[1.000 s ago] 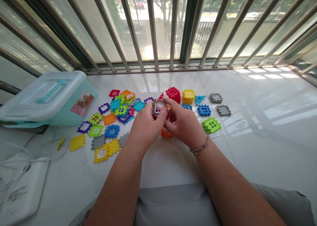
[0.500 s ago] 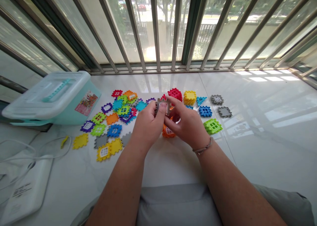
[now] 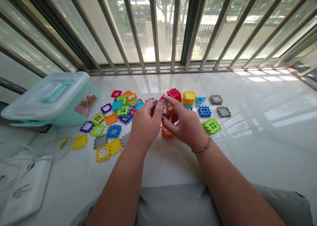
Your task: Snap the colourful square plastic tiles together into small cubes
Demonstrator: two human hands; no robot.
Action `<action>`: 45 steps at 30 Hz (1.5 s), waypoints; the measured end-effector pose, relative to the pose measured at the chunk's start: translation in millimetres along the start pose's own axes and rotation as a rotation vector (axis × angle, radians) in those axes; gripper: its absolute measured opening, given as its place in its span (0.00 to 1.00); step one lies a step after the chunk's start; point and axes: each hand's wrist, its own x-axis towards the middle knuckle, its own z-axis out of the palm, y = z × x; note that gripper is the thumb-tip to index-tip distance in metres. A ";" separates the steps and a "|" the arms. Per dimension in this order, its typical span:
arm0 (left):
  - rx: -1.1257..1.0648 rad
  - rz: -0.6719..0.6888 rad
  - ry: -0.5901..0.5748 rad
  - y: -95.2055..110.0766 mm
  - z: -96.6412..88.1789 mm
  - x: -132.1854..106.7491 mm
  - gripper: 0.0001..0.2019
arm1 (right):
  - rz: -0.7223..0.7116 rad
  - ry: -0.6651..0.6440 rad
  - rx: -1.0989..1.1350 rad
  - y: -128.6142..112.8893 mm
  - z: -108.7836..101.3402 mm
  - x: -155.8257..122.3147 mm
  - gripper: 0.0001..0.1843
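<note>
A brown, notched building tile piece (image 3: 165,107) is held between both hands above the floor, and fingers cover much of it. My left hand (image 3: 146,122) grips it from the left with the thumb on top. From the right, my right hand (image 3: 184,122) closes its fingers on the edge of the same piece. Partly hidden below the hands is an orange block (image 3: 166,132). Just beyond them stands a red block (image 3: 174,94). A yellow stack (image 3: 189,97), blue tiles (image 3: 204,111) and a green block (image 3: 212,126) sit right of my right hand.
Many loose coloured tiles (image 3: 112,119) spread over the white floor on the left. A teal storage box (image 3: 71,110) with a lid is behind them. A white device (image 3: 29,189) with cables lies at lower left. Grey tiles (image 3: 224,112) are at right; metal bars (image 3: 174,31) line the window.
The brown tile piece has tipped slightly between my fingers, and both hands have shifted a little. The tiles on the floor stay as they were.
</note>
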 end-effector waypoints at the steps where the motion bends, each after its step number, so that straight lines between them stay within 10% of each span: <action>1: 0.006 0.003 -0.004 -0.2 0.1 0.0 0.19 | 0.001 0.000 0.002 -0.1 0.0 0.1 0.34; 45: 0.178 -0.012 -0.070 -1.1 0.8 -1.9 0.13 | 0.047 -0.048 -0.017 -1.5 -0.1 1.1 0.33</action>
